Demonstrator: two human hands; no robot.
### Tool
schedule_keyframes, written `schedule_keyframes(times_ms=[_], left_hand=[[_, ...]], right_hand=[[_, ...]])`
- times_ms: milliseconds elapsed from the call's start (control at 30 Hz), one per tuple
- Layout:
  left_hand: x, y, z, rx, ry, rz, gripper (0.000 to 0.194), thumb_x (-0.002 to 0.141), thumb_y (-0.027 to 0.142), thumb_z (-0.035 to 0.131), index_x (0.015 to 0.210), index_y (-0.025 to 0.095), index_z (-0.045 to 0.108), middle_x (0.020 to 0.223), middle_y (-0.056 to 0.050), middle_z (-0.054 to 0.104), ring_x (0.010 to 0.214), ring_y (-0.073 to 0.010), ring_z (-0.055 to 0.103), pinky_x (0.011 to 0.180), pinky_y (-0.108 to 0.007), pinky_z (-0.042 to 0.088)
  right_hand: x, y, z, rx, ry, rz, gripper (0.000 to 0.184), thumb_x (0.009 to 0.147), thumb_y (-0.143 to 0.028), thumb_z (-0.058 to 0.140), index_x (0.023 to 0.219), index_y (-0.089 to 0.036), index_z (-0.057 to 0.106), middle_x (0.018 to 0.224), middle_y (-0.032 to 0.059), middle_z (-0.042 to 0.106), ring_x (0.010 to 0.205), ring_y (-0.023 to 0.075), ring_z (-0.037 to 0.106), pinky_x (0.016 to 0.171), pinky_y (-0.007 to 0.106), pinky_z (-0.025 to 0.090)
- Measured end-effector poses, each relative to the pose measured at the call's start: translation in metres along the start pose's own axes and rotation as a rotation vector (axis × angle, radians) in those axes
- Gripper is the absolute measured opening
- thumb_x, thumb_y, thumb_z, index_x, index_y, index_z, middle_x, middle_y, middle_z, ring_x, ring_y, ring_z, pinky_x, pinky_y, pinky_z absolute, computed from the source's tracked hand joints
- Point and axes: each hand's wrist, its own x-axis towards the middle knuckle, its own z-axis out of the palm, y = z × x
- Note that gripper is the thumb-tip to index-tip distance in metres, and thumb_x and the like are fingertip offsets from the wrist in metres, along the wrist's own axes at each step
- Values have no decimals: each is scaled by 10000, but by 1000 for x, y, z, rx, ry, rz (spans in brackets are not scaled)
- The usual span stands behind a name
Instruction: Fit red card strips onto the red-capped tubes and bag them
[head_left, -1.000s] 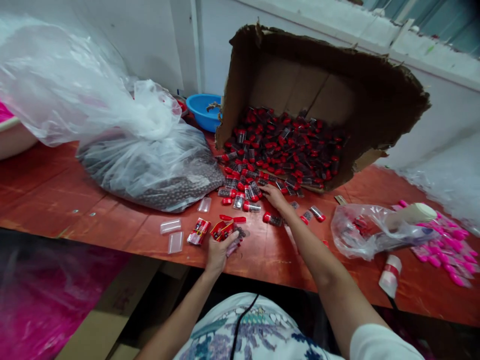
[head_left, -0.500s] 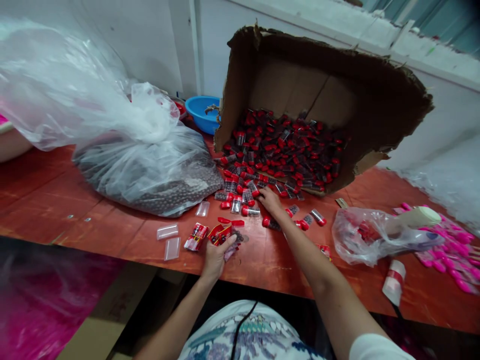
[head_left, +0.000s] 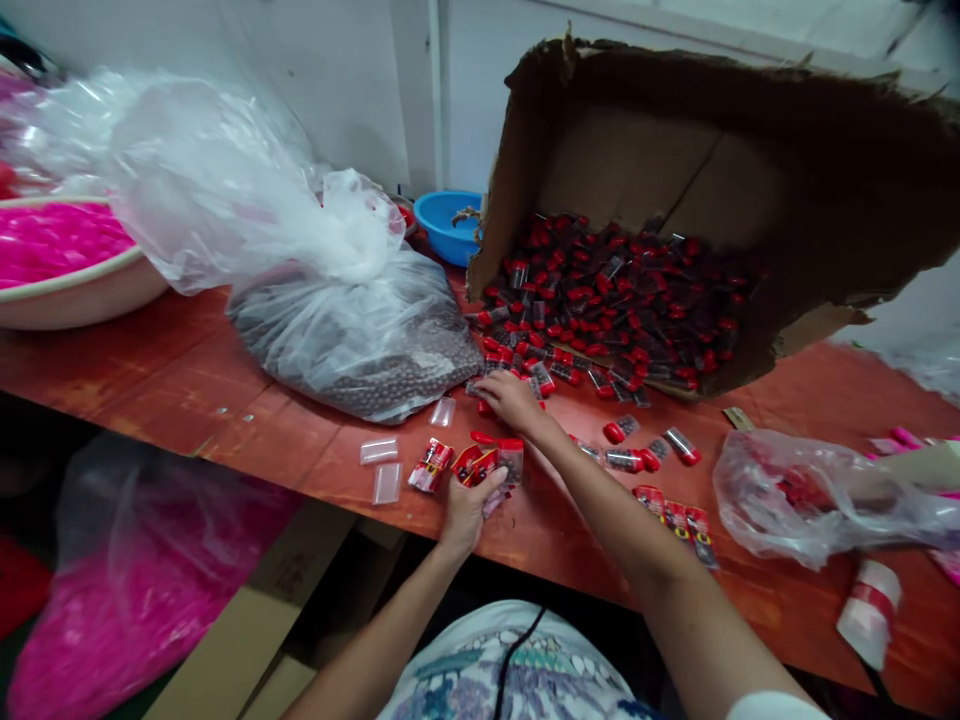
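Note:
My left hand (head_left: 466, 512) is closed around several red printed cards (head_left: 474, 466), held above the table's front edge. Against these cards is a small clear container of dark pellets (head_left: 511, 458). Farther back, my right hand (head_left: 514, 402) has its fingers curled at the near left edge of a heap of small red-capped bottles (head_left: 581, 295). A clear bottle with dark pellets (head_left: 473, 388) shows at its fingertips, partly covered. Left of my left hand lie another stack of printed cards (head_left: 431, 466) and a clear empty sleeve (head_left: 387, 483).
A torn cardboard box (head_left: 697, 170) lies tipped on the red table (head_left: 292, 440), bottles spilling out. A tied bag of dark pellets (head_left: 360, 340) stands left, before a blue basin (head_left: 446, 225). Printed packets (head_left: 679, 520) and a clear plastic bag (head_left: 757, 490) lie right.
The view has turned left. My right hand has moved left along the bottles toward the pellet bag. A clear pellet container now shows beside the cards in my left hand.

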Motion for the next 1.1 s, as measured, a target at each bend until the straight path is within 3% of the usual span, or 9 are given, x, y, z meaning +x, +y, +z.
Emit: schedule_keyframes(times_ms=[67,167,333,467,600,733,933,1100], left_hand=[[0,1,0,-16,20,-15,379,513,251,839,827,152,651,692,-13,673,554,-138,641,511,-233,507],[0,1,-1,-43,-1,-13,391,514,249,836,847,153,655,714,-18,683,566,-145,642,521,-248,516],[0,2,0,-79,6,-7,431,483,263,848,853,141,661,725,-31,690,561,-144,639,531,-248,514],[0,2,0,-78,23,-26,435,481,271,848,853,146,661,727,-26,692,571,-153,644,535,-256,512],[1,2,-2,-99,25,-17,368,511,256,835,802,158,632,655,18,652,489,-104,587,473,-213,458],[2,1,-3,-159,46,35,338,515,224,830,736,164,581,584,61,585,415,-52,499,418,-170,380],[1,2,-1,-160,70,16,344,545,252,819,799,174,602,687,33,647,530,-89,601,523,-208,472],[1,5,2,-183,76,52,339,546,218,812,827,173,629,734,15,679,623,-127,649,615,-265,526]], right_hand=[[19,-12,10,-82,-102,-20,238,924,-240,473,1079,-208,650,1058,61,646,985,166,547,889,268,400],[34,-20,20,-128,-156,0,227,919,-234,473,1017,-179,671,1043,80,650,982,181,548,896,277,395],[38,-18,22,-210,-202,153,296,906,-136,398,1003,-120,676,1032,156,644,939,215,588,843,303,417],[40,-13,17,-240,-227,267,261,877,-187,462,971,-162,704,996,132,664,863,209,622,762,287,437],[40,-15,21,-211,-216,272,224,868,-329,526,978,-262,709,1032,54,669,917,200,609,755,275,436],[36,-20,33,-187,-174,313,285,902,-393,468,973,-261,711,1032,67,652,954,211,586,769,297,438],[35,-25,42,-138,-116,368,278,900,-380,472,954,-240,706,1038,71,632,981,202,568,804,297,440],[30,-19,21,-26,-96,320,238,880,-345,520,1006,-239,693,1046,37,654,958,182,596,809,284,451]])
